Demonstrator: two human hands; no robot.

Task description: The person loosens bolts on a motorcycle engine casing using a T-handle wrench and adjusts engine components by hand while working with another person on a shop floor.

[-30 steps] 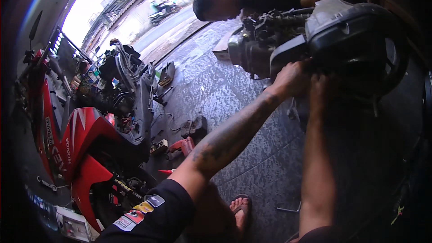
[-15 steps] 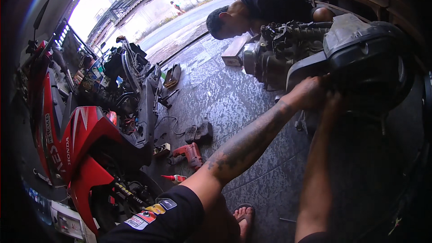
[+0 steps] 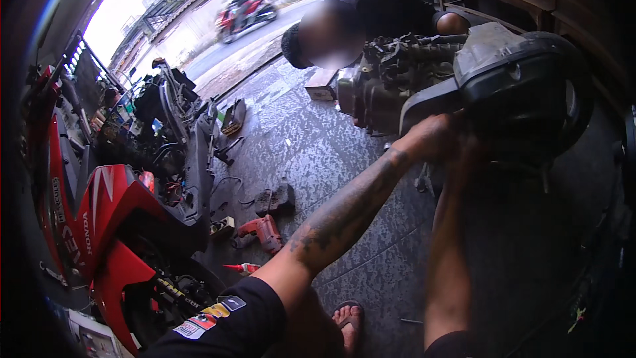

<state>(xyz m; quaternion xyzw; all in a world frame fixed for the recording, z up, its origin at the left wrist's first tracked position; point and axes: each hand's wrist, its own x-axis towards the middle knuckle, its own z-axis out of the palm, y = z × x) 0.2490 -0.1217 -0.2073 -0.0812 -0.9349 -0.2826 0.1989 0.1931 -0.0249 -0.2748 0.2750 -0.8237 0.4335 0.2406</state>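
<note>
We have the engine [image 3: 507, 96] at far right, its long axis running left to right, bulkier end rightward. Our left hand [image 3: 435, 138] slants in, our right hand [image 3: 467, 149] reaches nearly straight, both at its near side; we cannot tell whether fingers clamp.

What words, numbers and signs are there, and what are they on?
I won't copy out words or brands, but here's where they are:
Red motorcycle: white lettering on its side, plus a smaller label.
Black sleeve: coloured patches, some with small lettering.
Box by the engine: any marking is too small to read.
</note>
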